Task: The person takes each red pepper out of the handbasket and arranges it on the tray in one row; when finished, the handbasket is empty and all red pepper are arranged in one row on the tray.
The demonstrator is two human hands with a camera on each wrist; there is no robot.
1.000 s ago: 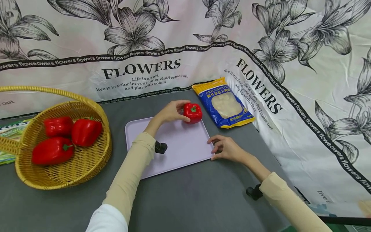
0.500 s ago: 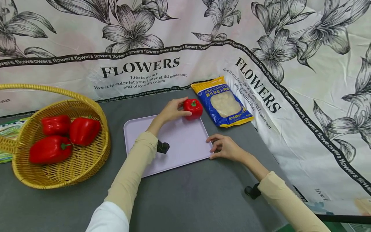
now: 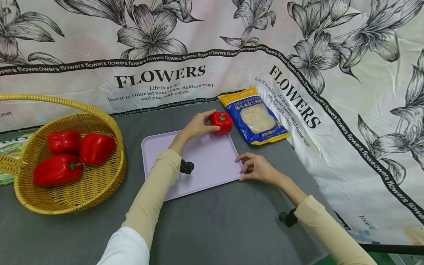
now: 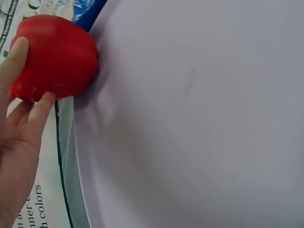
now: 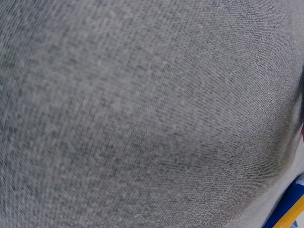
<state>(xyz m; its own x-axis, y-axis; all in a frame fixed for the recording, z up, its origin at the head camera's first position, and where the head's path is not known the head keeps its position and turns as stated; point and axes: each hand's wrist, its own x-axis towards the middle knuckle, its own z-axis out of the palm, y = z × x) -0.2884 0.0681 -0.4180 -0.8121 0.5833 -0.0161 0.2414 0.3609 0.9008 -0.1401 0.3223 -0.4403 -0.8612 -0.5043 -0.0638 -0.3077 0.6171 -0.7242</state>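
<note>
1. Behind the work we see a pale floral cloth with black "FLOWERS" lettering, and in front of it a grey table.
2. On the table lies a lilac tray, set at a slight angle to us.
3. The left hand is clamped on a red pepper, thumb on one side and fingertips on the other; its green stem points up in our head view.
4. That pepper is at the tray's far right corner; we cannot tell whether it rests there.
5. The right hand has its fingers loosely bent and apart, tips at the tray's right edge near the closer corner.
6. Just beside the pepper, to its right, we find a blue and yellow orecchiette bag.
7. Well apart, at our left, a yellow wicker basket holds three more red peppers.
</note>
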